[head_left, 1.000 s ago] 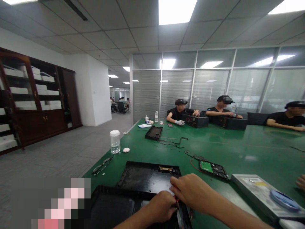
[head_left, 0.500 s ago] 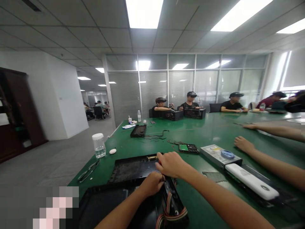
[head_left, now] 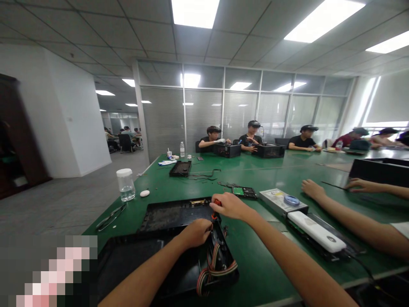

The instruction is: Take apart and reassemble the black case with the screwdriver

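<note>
At the near table (head_left: 275,175) edge, the left hand (head_left: 196,232) clamps the rigid, likely heavy case (head_left: 153,264) by its rim while the right hand (head_left: 231,205) grips a red-handled tool (head_left: 217,203); the ribbon cables (head_left: 212,266) look limp and snag-prone

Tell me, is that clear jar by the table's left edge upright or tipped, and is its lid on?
Upright, lid on: the clear jar stands on its base on the green table, white lid on top.
</note>
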### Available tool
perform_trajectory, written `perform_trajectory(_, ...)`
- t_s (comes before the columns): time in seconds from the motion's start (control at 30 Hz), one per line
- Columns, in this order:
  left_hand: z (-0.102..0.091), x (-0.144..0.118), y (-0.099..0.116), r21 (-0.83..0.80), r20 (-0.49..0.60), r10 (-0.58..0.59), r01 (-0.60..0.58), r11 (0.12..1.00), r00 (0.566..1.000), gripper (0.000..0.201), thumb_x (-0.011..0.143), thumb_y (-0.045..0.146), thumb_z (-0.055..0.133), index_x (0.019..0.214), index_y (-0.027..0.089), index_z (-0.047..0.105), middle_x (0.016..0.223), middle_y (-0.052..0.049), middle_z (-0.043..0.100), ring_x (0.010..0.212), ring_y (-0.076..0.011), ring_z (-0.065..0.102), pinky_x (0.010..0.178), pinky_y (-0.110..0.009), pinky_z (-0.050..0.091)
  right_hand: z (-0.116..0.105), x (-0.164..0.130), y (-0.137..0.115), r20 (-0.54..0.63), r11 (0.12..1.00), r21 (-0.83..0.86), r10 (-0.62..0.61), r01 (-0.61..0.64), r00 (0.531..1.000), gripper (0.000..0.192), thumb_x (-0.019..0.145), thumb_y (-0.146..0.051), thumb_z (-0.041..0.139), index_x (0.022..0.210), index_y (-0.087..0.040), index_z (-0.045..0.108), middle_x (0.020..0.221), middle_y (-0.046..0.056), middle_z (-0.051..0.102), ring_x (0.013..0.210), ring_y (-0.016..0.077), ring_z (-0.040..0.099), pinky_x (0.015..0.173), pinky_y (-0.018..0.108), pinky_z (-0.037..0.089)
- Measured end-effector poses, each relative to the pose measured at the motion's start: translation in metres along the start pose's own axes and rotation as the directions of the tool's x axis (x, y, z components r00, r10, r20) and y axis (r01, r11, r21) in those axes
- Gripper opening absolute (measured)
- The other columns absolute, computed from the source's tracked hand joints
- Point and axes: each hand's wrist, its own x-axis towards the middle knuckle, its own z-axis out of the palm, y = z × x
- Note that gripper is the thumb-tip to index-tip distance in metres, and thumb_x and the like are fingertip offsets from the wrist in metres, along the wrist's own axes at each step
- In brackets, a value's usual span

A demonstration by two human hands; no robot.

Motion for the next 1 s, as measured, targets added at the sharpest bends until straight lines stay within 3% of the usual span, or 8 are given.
perform_trajectory(0.1, 0.002, -0.002, -0.001, 0.016, -0.024, 0.059, -0.058, 0.998, 0.998, 0.013, 0.082, 0.013, 0.043, 0.090, 0.016, 0.052, 0.091, -0.005, 0.057, 0.085, -0.0154, 0.052, 0.078, -0.023, 0.038, 0.029, -0.017, 0.044, -0.184, 0.833, 0.548, 0.212, -0.079, 0.960, 0.024, 0.076, -0.038, 0.050, 0.065, -0.018, 0.054, 0.054, -0.003, 0.051, 0.050, 0.0095, 0.046, 0.049, 0.020, 0.035)
perform_trajectory(0.17, 0.002, -0.002, -0.003, 0.038, -0.037, 0.090, -0.089, 0.995, 0.995, 0.015, 0.084, 0.014, 0.040, 0.092, 0.016, 0.053, 0.091, -0.005, 0.057, 0.085, -0.0144, 0.052, 0.079, -0.022, 0.039, 0.053, -0.029, 0.075, -0.166, 0.376, 0.925, 0.516, -0.047, 0.840, 0.026, 0.075, -0.041, 0.049, 0.062, -0.019, 0.049, 0.040, -0.008, 0.035, 0.034, 0.0070, 0.031, 0.035, 0.018, 0.026)
perform_trajectory(0.37, -0.023, -0.002, -0.009, 0.179, 0.003, 0.145, -0.144, 0.973, 0.989, 0.016, 0.080, 0.014, 0.047, 0.085, 0.015, 0.062, 0.084, -0.005, 0.062, 0.081, -0.0146, 0.056, 0.075, -0.022, 0.040, 0.094, -0.052, 0.123, 0.105, -0.239, 0.966, 0.709, 0.098, 0.697, 0.015, 0.076, -0.032, 0.054, 0.072, -0.017, 0.052, 0.048, -0.005, 0.050, 0.035, 0.0039, 0.041, 0.029, 0.012, 0.032)
perform_trajectory(0.5, -0.043, -0.018, -0.017, 0.254, 0.173, 0.055, -0.098, 0.962, 0.983, 0.013, 0.073, 0.013, 0.054, 0.076, 0.018, 0.066, 0.073, -0.002, 0.065, 0.070, -0.0138, 0.058, 0.070, -0.021, 0.042, 0.093, -0.050, 0.113, 0.092, -0.325, 0.933, 0.632, 0.155, 0.769, 0.009, 0.073, -0.019, 0.061, 0.080, -0.017, 0.057, 0.075, 0.001, 0.063, 0.056, 0.0065, 0.056, 0.046, 0.014, 0.049)
perform_trajectory(0.7, -0.040, -0.068, -0.030, 0.302, 0.207, -0.021, -0.044, 0.952, 0.978, 0.010, 0.074, 0.020, 0.056, 0.076, 0.018, 0.066, 0.075, -0.003, 0.065, 0.072, -0.0147, 0.058, 0.067, -0.021, 0.042, 0.093, -0.048, 0.077, 0.008, -0.119, 0.991, 0.461, 0.053, 0.887, 0.023, 0.064, -0.022, 0.070, 0.075, -0.019, 0.050, 0.065, -0.005, 0.052, 0.050, 0.0055, 0.049, 0.045, 0.018, 0.043)
perform_trajectory(0.8, -0.047, -0.081, -0.036, 0.257, 0.134, -0.004, -0.031, 0.966, 0.991, 0.022, 0.085, 0.027, 0.044, 0.085, 0.019, 0.065, 0.082, -0.003, 0.064, 0.077, -0.0143, 0.057, 0.073, -0.022, 0.041, 0.083, -0.062, 0.043, -0.096, 0.296, 0.955, 0.364, -0.018, 0.927, 0.024, 0.076, -0.035, 0.057, 0.065, -0.019, 0.043, 0.051, -0.008, 0.041, 0.040, 0.0052, 0.037, 0.040, 0.019, 0.032)
perform_trajectory(0.9, -0.061, -0.079, -0.045, 0.218, 0.051, -0.016, 0.004, 0.976, 0.999, 0.031, 0.091, 0.030, 0.033, 0.096, 0.018, 0.061, 0.093, -0.005, 0.062, 0.087, -0.0151, 0.056, 0.080, -0.024, 0.039, 0.071, -0.095, -0.001, -0.114, 0.783, 0.616, -0.012, 0.080, 0.993, 0.024, 0.083, -0.034, 0.046, 0.066, -0.018, 0.050, 0.062, -0.001, 0.053, 0.056, 0.0102, 0.048, 0.054, 0.023, 0.037)
perform_trajectory(1.0, -0.067, -0.069, -0.060, 0.175, 0.035, -0.108, 0.100, 0.979, 0.994, 0.028, 0.087, 0.035, 0.042, 0.102, 0.016, 0.055, 0.099, -0.007, 0.059, 0.092, -0.0178, 0.054, 0.082, -0.027, 0.038, 0.067, -0.139, -0.038, 0.048, 0.961, 0.133, -0.251, 0.243, 0.967, 0.006, 0.077, -0.024, 0.055, 0.074, -0.019, 0.055, 0.073, 0.001, 0.059, 0.067, 0.0149, 0.052, 0.058, 0.025, 0.035)
